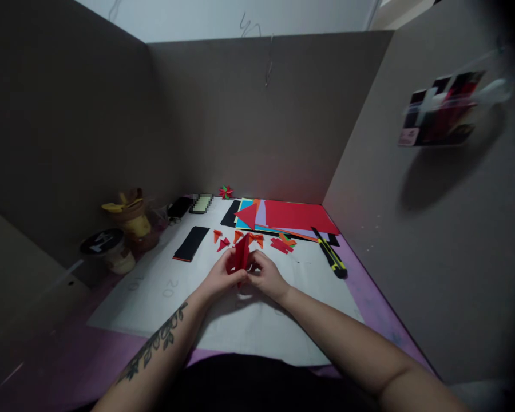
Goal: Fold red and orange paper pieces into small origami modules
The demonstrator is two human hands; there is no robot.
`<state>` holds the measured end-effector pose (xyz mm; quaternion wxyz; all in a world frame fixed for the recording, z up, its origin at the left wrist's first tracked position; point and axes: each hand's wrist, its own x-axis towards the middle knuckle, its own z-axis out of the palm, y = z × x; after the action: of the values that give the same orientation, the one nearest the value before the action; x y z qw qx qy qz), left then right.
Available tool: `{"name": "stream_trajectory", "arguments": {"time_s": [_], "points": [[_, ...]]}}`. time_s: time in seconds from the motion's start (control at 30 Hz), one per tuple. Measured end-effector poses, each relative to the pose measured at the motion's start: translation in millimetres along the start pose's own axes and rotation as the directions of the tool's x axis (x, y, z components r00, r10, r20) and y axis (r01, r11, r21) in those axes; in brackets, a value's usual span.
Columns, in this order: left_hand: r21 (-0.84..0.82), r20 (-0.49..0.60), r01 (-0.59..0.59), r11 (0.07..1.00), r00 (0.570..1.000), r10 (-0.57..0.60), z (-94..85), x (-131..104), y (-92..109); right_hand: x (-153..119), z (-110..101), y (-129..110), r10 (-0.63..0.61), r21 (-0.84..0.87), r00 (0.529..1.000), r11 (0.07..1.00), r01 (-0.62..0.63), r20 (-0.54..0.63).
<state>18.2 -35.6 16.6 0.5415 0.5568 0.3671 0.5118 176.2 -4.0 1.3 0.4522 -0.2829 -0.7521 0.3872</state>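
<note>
A folded piece of red paper (242,252) stands upright between my hands over the white sheet (257,337). My left hand (223,274) grips it from the left, thumb near its lower part. From the right, my right hand (268,277) has its fingers closed on the same paper, the fingertips partly hidden. Just beyond are small orange and red folded pieces (217,236) and a small pile of red, orange and green strips (283,244).
Black paper strips (191,243) lie left. Stacked coloured sheets (298,216) and a paper star (226,192) are at the back. A yellow-black cutter (332,256) lies right. A lidded cup (114,252) and a yellow pot (135,223) stand left; grey walls surround the table.
</note>
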Motion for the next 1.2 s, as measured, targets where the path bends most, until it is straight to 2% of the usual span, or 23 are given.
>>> {"name": "stream_trajectory", "arguments": {"time_s": [0.07, 0.13, 0.2, 0.3, 0.37, 0.4, 0.47, 0.5, 0.53, 0.57, 0.6, 0.63, 0.67, 0.73, 0.77, 0.8, 0.83, 0.87, 0.93, 1.0, 1.1, 1.2], "points": [[0.001, -0.062, -0.002, 1.000, 0.998, 0.002, -1.1, 0.1, -1.9, 0.1, 0.0, -1.2, -0.006, 0.002, 1.000, 1.000, 0.006, -0.010], [0.013, -0.192, 0.020, 1.000, 0.981, -0.017, -8.3, 2.8, -2.5, 0.5, 0.8, -1.7, 0.015, 0.050, 0.998, 0.999, -0.012, -0.063], [0.044, -0.366, 0.072, 0.996, 0.929, -0.051, -24.7, 9.1, 0.9, 1.4, 2.1, -0.8, 0.086, 0.174, 0.989, 0.983, -0.064, -0.122], [0.215, -0.541, 0.117, 0.970, 0.841, 0.019, -65.3, 23.5, 14.8, 3.8, 4.4, 3.6, 0.216, 0.374, 0.966, 0.915, -0.149, -0.143], [0.436, -0.601, 0.230, 0.870, 0.794, 0.091, -95.5, 32.6, 26.2, 5.6, 5.6, 7.9, 0.301, 0.441, 0.942, 0.873, -0.210, -0.146], [0.544, -0.608, 0.319, 0.776, 0.787, 0.103, -108.4, 36.0, 31.1, 6.4, 6.0, 10.1, 0.342, 0.463, 0.927, 0.853, -0.240, -0.151], [0.686, -0.606, 0.465, 0.559, 0.790, 0.086, -124.9, 39.2, 37.5, 7.7, 6.1, 13.9, 0.411, 0.484, 0.897, 0.826, -0.291, -0.163], [0.720, -0.611, 0.494, 0.488, 0.784, 0.108, -127.0, 39.2, 38.8, 8.2, 5.8, 15.1, 0.431, 0.484, 0.886, 0.820, -0.305, -0.172], [0.755, -0.606, 0.487, 0.439, 0.773, 0.186, -124.8, 38.5, 38.9, 8.6, 5.4, 15.7, 0.442, 0.482, 0.879, 0.818, -0.313, -0.180], [0.780, -0.592, 0.449, 0.437, 0.755, 0.282, -118.3, 37.4, 38.0, 8.9, 5.0, 15.6, 0.449, 0.480, 0.875, 0.818, -0.319, -0.183], [0.789, -0.561, 0.373, 0.488, 0.760, 0.328, -108.3, 36.1, 36.3, 9.0, 4.6, 14.9, 0.450, 0.478, 0.874, 0.817, -0.322, -0.182], [0.762, -0.517, 0.268, 0.589, 0.799, 0.305, -95.5, 34.9, 33.9, 9.0, 4.4, 13.7, 0.447, 0.478, 0.877, 0.818, -0.321, -0.175], [0.670, -0.474, 0.192, 0.717, 0.854, 0.215, -81.1, 33.9, 31.0, 8.6, 4.5, 12.3, 0.439, 0.478, 0.883, 0.819, -0.318, -0.165], [0.561, -0.385, 0.147, 0.814, 0.918, 0.099, -52.0, 32.4, 24.3, 7.0, 5.5, 10.4, 0.418, 0.476, 0.898, 0.823, -0.310, -0.139], [0.361, -0.290, 0.167, 0.917, 0.955, -0.059, -39.5, 31.9, 20.6, 5.7, 6.2, 10.3, 0.408, 0.466, 0.904, 0.829, -0.309, -0.126], [0.192, -0.192, 0.204, 0.960, 0.967, -0.167, -29.2, 31.5, 16.7, 4.3, 6.9, 10.9, 0.398, 0.446, 0.910, 0.839, -0.310, -0.115], [0.083, -0.133, 0.230, 0.970, 0.967, -0.218, -21.6, 31.2, 12.8, 2.9, 7.2, 12.2, 0.386, 0.411, 0.916, 0.857, -0.312, -0.109], [0.002, -0.118, 0.239, 0.971, 0.964, -0.237, -16.8, 30.9, 8.8, 1.7, 7.0, 13.9, 0.365, 0.353, 0.924, 0.885, -0.305, -0.117], [-0.113, -0.186, 0.210, 0.971, 0.956, -0.228, -13.7, 30.4, 1.6, 0.4, 4.9, 17.5, 0.267, 0.191, 0.947, 0.954, -0.233, -0.178], [-0.226, -0.242, 0.198, 0.954, 0.937, -0.252, -15.4, 29.7, -3.7, 1.0, 0.8, 19.3, 0.090, 0.017, 0.972, 0.996, -0.089, -0.216], [-0.368, -0.264, 0.189, 0.910, 0.917, -0.297, -17.5, 28.1, -6.4, 3.9, -6.5, 17.7, -0.143, -0.172, 0.982, 0.978, 0.122, -0.120], [-0.417, -0.243, 0.174, 0.892, 0.925, -0.294, -15.6, 27.0, -4.5, 5.8, -10.8, 14.1, -0.219, -0.186, 0.975, 0.960, 0.209, -0.031]]}}
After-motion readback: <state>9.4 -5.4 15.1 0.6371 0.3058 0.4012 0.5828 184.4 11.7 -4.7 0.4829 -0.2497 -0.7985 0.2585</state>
